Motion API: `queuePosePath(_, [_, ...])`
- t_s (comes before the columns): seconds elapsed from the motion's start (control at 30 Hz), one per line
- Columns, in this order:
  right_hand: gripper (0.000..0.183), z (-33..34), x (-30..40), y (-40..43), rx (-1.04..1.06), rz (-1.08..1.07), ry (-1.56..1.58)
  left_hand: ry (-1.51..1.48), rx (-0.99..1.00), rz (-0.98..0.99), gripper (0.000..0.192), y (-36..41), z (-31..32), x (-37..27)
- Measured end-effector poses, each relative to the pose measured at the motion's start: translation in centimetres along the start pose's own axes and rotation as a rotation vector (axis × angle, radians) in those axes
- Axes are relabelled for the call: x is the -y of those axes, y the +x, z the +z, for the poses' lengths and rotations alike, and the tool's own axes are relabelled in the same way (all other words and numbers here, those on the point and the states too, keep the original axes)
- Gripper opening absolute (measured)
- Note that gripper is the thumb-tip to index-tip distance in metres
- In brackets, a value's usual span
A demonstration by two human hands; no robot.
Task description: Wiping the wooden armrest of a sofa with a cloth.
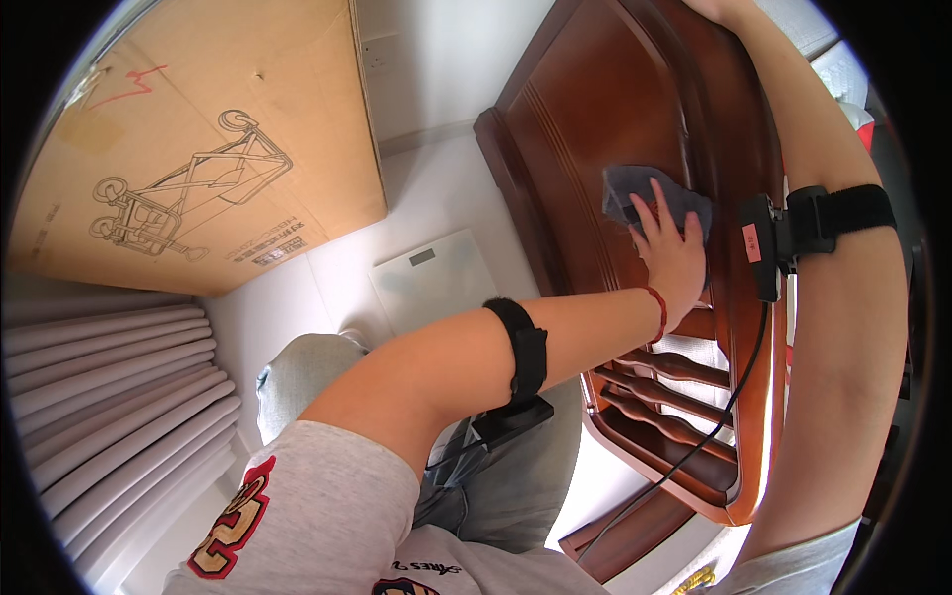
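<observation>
My left hand (673,249) presses a grey-blue cloth (658,197) against a glossy reddish-brown wooden panel (580,134), its fingers spread over the cloth. The panel looks like part of a headboard or other bed end. My right arm runs up the right side, and only part of my right hand (710,7) shows at the top edge, by the panel's upper rim; its fingers are cut off. Below my left wrist, turned wooden spindles (677,368) sit in the panel's frame.
A large cardboard box (297,97) with a printed cart drawing stands at upper left. Pleated light curtains (119,401) hang at lower left. A pale bathroom scale (439,279) lies on the floor near my legs. A black cable (714,435) runs from the device on my right arm across the spindles.
</observation>
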State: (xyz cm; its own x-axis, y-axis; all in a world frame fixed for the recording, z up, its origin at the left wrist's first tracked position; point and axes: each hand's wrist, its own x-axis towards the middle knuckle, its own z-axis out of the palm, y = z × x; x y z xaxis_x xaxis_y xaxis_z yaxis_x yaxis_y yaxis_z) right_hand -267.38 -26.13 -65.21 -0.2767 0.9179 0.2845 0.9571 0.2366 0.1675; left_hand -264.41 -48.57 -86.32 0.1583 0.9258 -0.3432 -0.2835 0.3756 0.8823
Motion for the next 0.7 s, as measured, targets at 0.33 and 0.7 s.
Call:
queuePosePath(0.33, [0.062, 0.0, -1.1, 0.2, 0.009, -0.017, 0.001, -0.004, -0.018, -0.185, 0.070, 2.2, -1.8, 2.7])
queuePosePath(0.7, [0.068, 0.4, -1.2, 0.4, -0.025, -0.035, -0.041, -0.082, -0.145, -0.195, 0.071, 5.9, -2.5, 7.4])
